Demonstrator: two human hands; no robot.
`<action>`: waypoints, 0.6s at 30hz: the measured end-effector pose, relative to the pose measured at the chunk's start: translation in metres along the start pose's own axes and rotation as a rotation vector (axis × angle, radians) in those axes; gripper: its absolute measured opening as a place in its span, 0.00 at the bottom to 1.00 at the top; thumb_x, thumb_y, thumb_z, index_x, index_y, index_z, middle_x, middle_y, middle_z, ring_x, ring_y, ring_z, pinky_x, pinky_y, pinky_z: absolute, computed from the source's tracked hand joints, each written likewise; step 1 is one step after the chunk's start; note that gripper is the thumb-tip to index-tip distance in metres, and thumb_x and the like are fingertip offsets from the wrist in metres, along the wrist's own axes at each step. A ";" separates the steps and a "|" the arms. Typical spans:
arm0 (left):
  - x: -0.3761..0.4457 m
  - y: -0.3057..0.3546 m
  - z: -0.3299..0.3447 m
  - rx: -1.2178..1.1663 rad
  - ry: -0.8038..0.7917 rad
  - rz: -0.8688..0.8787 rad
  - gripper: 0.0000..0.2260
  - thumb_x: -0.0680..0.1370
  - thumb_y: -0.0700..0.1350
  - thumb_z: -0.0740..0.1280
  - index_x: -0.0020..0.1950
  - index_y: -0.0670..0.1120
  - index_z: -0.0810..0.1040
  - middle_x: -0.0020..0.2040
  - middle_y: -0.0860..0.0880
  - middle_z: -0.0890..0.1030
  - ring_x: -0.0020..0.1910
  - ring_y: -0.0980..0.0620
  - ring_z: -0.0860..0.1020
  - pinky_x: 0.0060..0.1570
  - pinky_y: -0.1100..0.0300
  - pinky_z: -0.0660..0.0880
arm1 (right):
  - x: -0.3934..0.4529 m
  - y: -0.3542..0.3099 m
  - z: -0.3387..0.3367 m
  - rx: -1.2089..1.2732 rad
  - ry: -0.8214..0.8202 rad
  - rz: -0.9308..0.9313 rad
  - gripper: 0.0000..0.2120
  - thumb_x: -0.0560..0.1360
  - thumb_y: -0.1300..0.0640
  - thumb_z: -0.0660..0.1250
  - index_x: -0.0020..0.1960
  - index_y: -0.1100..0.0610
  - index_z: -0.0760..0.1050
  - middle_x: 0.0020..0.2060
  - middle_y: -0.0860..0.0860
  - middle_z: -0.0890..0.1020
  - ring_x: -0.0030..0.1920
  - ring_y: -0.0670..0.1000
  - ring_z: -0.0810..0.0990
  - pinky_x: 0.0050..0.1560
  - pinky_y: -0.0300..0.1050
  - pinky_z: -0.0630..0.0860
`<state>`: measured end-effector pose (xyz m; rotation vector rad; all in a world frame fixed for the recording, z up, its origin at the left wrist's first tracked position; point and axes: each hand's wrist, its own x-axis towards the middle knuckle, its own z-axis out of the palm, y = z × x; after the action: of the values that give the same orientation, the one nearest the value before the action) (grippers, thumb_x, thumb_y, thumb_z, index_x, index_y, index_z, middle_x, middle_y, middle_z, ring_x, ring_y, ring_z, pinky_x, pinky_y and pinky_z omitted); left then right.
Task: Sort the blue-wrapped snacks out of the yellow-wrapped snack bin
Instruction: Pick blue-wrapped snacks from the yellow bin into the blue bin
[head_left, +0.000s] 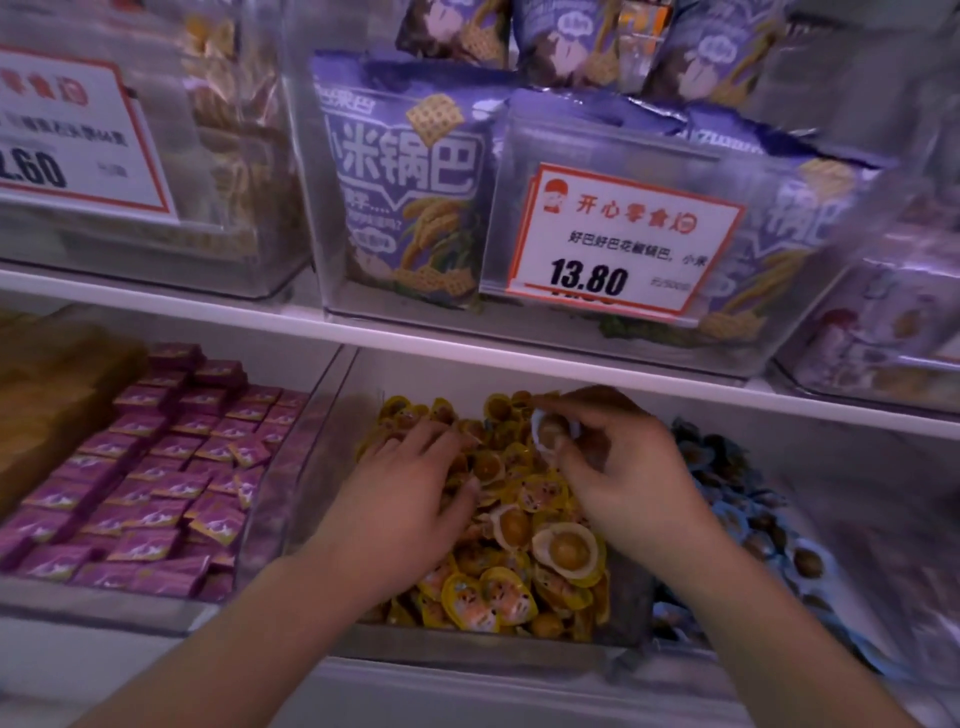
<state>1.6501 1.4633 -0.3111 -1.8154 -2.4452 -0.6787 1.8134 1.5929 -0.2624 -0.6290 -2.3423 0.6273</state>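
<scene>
A clear bin (457, 647) on the lower shelf holds a heap of yellow-wrapped snacks (509, 587), small round packets with a brown ball inside. My left hand (410, 493) lies on the pile at the left, fingers spread and digging among the packets. Above the back of the bin, my right hand (623, 467) pinches one blue-wrapped snack (549, 431) between fingers and thumb. To the right, the neighbouring bin holds many blue-wrapped snacks (743, 509).
A bin of purple square packets (156, 467) stands on the left. The upper shelf edge (467, 348) runs close above the bins, carrying purple snack bags (405, 187) and a price tag (623, 239) reading 13.80.
</scene>
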 end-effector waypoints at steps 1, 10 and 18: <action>0.000 0.000 -0.001 -0.037 -0.018 0.039 0.17 0.80 0.57 0.59 0.67 0.56 0.73 0.63 0.55 0.75 0.59 0.50 0.76 0.60 0.54 0.70 | -0.003 0.004 -0.005 -0.093 0.041 -0.049 0.14 0.76 0.61 0.67 0.55 0.45 0.82 0.47 0.31 0.77 0.50 0.38 0.79 0.51 0.31 0.74; 0.090 0.003 0.030 -0.097 -0.149 -0.178 0.15 0.81 0.48 0.60 0.67 0.49 0.74 0.64 0.45 0.77 0.63 0.45 0.75 0.62 0.53 0.71 | -0.022 0.025 -0.007 -0.039 0.253 0.072 0.09 0.74 0.61 0.67 0.52 0.52 0.83 0.47 0.44 0.80 0.49 0.41 0.76 0.52 0.26 0.69; 0.139 -0.002 0.069 -0.417 -0.361 -0.481 0.15 0.72 0.58 0.69 0.50 0.48 0.83 0.50 0.46 0.84 0.49 0.49 0.82 0.52 0.55 0.80 | -0.023 0.030 -0.006 0.038 0.163 0.117 0.10 0.76 0.57 0.67 0.55 0.48 0.82 0.51 0.43 0.78 0.54 0.40 0.73 0.54 0.22 0.65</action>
<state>1.6195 1.6132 -0.3371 -1.5691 -3.2428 -1.0312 1.8411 1.6049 -0.2857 -0.7746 -2.1499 0.6454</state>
